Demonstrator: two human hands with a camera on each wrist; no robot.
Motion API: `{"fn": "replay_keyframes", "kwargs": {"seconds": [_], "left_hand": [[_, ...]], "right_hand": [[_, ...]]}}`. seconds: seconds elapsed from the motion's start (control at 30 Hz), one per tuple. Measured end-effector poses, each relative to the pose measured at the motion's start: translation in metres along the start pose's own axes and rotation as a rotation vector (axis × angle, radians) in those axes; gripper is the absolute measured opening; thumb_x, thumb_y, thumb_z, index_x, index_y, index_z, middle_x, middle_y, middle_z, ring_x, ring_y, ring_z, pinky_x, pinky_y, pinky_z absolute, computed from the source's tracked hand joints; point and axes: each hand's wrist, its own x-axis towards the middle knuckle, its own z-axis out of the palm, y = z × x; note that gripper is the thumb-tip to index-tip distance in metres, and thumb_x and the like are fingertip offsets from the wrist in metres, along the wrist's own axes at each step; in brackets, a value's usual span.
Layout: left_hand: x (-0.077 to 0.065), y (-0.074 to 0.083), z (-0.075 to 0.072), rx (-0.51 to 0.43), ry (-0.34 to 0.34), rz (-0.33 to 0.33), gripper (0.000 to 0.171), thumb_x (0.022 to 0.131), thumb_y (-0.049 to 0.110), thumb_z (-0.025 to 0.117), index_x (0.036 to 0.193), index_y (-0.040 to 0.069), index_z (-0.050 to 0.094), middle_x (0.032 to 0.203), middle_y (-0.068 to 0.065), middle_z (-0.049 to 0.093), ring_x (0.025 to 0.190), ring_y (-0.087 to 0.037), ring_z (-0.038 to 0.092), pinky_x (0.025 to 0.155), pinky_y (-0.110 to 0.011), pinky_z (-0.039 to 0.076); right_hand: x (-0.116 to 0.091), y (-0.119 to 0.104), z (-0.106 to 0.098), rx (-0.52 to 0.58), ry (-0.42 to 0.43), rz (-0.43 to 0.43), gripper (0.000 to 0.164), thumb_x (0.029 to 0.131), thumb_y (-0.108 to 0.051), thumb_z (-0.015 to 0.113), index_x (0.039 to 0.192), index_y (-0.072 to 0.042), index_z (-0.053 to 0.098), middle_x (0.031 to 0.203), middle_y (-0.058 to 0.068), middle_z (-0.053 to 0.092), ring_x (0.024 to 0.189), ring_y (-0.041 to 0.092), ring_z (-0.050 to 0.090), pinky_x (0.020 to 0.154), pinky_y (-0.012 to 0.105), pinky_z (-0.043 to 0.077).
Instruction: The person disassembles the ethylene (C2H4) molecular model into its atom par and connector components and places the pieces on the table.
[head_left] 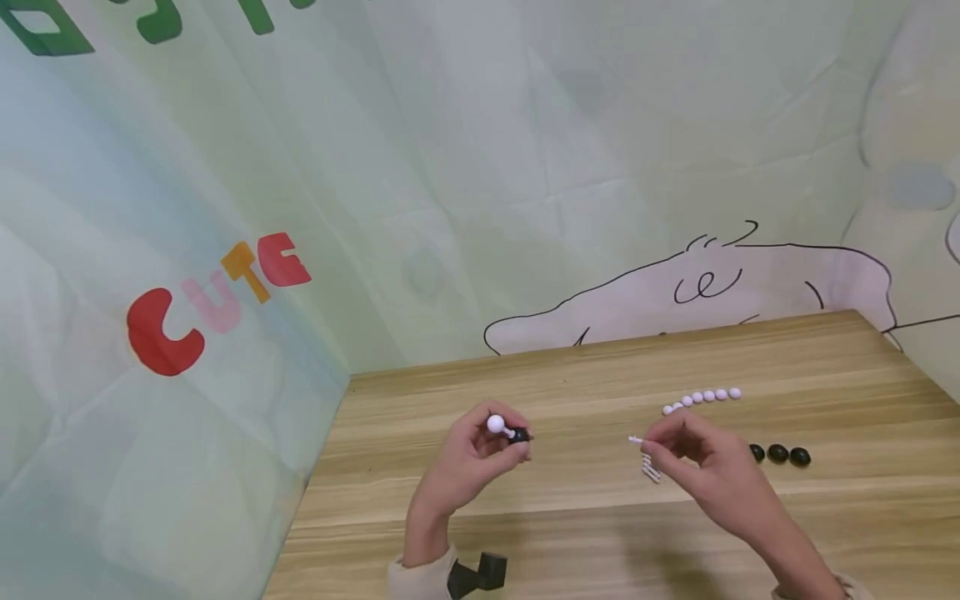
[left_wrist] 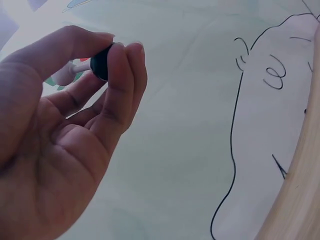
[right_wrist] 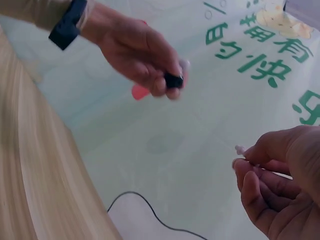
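Note:
My left hand (head_left: 467, 462) pinches a black ball (head_left: 519, 435) between thumb and fingers, raised above the table. A short white peg joins it to a white ball (head_left: 496, 423), like part of a molecular model. The left wrist view shows the black ball (left_wrist: 100, 64) partly covered by fingertips. Off to the right, my right hand (head_left: 712, 467) pinches a small white connector peg (head_left: 635, 439) with thumb and index finger. Its tip (right_wrist: 239, 149) sticks out past the fingertips in the right wrist view. The two hands are apart.
Beyond my right hand, several white balls (head_left: 708, 396) lie in a row on the wooden table (head_left: 577, 383). More white pegs (head_left: 650, 469) lie below its fingertips, and black balls (head_left: 777, 453) beside it, partly hidden. A printed cloth (head_left: 450, 167) hangs behind the table.

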Motion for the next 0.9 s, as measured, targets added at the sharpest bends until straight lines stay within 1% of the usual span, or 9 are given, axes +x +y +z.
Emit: {"fn": "replay_keyframes", "kwargs": {"seconds": [0.1, 0.17, 0.23, 0.33, 0.43, 0.53, 0.6, 0.7, 0.9], "left_hand": [[-0.002, 0.002, -0.007, 0.013, 0.019, -0.01, 0.023, 0.088, 0.002, 0.066, 0.108, -0.004, 0.056, 0.102, -0.025, 0.06, 0.086, -0.008, 0.063, 0.075, -0.02, 0.053], [-0.002, 0.003, -0.007, 0.022, 0.018, -0.018, 0.024, 0.088, 0.005, 0.067, 0.108, -0.004, 0.057, 0.105, -0.025, 0.061, 0.089, -0.009, 0.063, 0.078, -0.02, 0.053], [-0.001, 0.003, -0.006, 0.022, 0.017, -0.024, 0.023, 0.088, 0.006, 0.068, 0.107, -0.003, 0.058, 0.108, -0.025, 0.062, 0.091, -0.01, 0.064, 0.079, -0.021, 0.054], [0.001, 0.003, -0.003, 0.024, 0.007, -0.012, 0.021, 0.088, 0.005, 0.067, 0.106, -0.002, 0.06, 0.111, -0.025, 0.063, 0.093, -0.011, 0.064, 0.08, -0.023, 0.054], [0.003, 0.002, 0.0, 0.04, -0.012, 0.002, 0.02, 0.089, 0.006, 0.066, 0.107, 0.0, 0.061, 0.11, -0.023, 0.063, 0.092, -0.009, 0.063, 0.079, -0.025, 0.055], [0.003, 0.001, 0.002, 0.054, -0.035, 0.006, 0.02, 0.089, 0.006, 0.065, 0.108, 0.002, 0.062, 0.107, -0.02, 0.064, 0.09, -0.008, 0.063, 0.078, -0.026, 0.055], [0.003, 0.001, 0.004, 0.059, -0.049, 0.008, 0.019, 0.089, 0.006, 0.065, 0.107, 0.002, 0.062, 0.105, -0.02, 0.064, 0.088, -0.008, 0.063, 0.077, -0.026, 0.055], [0.003, 0.0, 0.007, 0.071, -0.055, -0.003, 0.02, 0.088, 0.004, 0.066, 0.107, 0.001, 0.061, 0.103, -0.021, 0.064, 0.086, -0.007, 0.062, 0.076, -0.026, 0.055], [0.004, 0.001, 0.012, 0.075, -0.069, -0.029, 0.022, 0.086, -0.005, 0.064, 0.107, -0.002, 0.059, 0.101, -0.023, 0.062, 0.085, -0.001, 0.061, 0.076, -0.024, 0.055]], "right_hand": [[0.0, 0.009, -0.007, -0.069, 0.005, 0.042, 0.013, 0.085, -0.007, 0.071, 0.088, -0.018, 0.064, 0.081, -0.004, 0.068, 0.069, 0.003, 0.063, 0.06, 0.02, 0.051], [-0.001, 0.016, -0.006, -0.114, 0.003, 0.06, 0.012, 0.085, -0.008, 0.071, 0.089, -0.017, 0.065, 0.081, -0.003, 0.07, 0.068, 0.002, 0.062, 0.059, 0.021, 0.051], [-0.001, 0.025, -0.003, -0.16, -0.017, 0.083, 0.012, 0.085, -0.007, 0.071, 0.09, -0.016, 0.065, 0.081, -0.001, 0.07, 0.068, 0.001, 0.061, 0.059, 0.021, 0.051], [-0.001, 0.041, 0.004, -0.26, -0.082, 0.14, 0.011, 0.084, -0.005, 0.07, 0.089, -0.014, 0.064, 0.081, -0.002, 0.07, 0.07, 0.003, 0.062, 0.061, 0.022, 0.051], [-0.005, 0.059, 0.012, -0.363, -0.182, 0.195, 0.01, 0.083, -0.004, 0.07, 0.085, -0.012, 0.063, 0.079, -0.002, 0.069, 0.071, 0.006, 0.061, 0.06, 0.022, 0.05], [-0.01, 0.076, 0.022, -0.438, -0.257, 0.205, 0.012, 0.08, -0.002, 0.071, 0.08, -0.01, 0.062, 0.072, -0.003, 0.064, 0.066, 0.008, 0.056, 0.056, 0.022, 0.047], [-0.014, 0.084, 0.027, -0.475, -0.287, 0.209, 0.012, 0.079, -0.002, 0.072, 0.078, -0.01, 0.062, 0.069, -0.004, 0.06, 0.064, 0.007, 0.052, 0.055, 0.022, 0.044], [-0.019, 0.092, 0.034, -0.502, -0.292, 0.199, 0.013, 0.079, -0.003, 0.073, 0.076, -0.01, 0.062, 0.067, -0.005, 0.056, 0.062, 0.007, 0.048, 0.055, 0.023, 0.043], [-0.021, 0.096, 0.04, -0.521, -0.251, 0.192, 0.015, 0.077, -0.001, 0.073, 0.076, -0.01, 0.061, 0.067, -0.004, 0.056, 0.063, 0.008, 0.049, 0.057, 0.025, 0.045]]}}
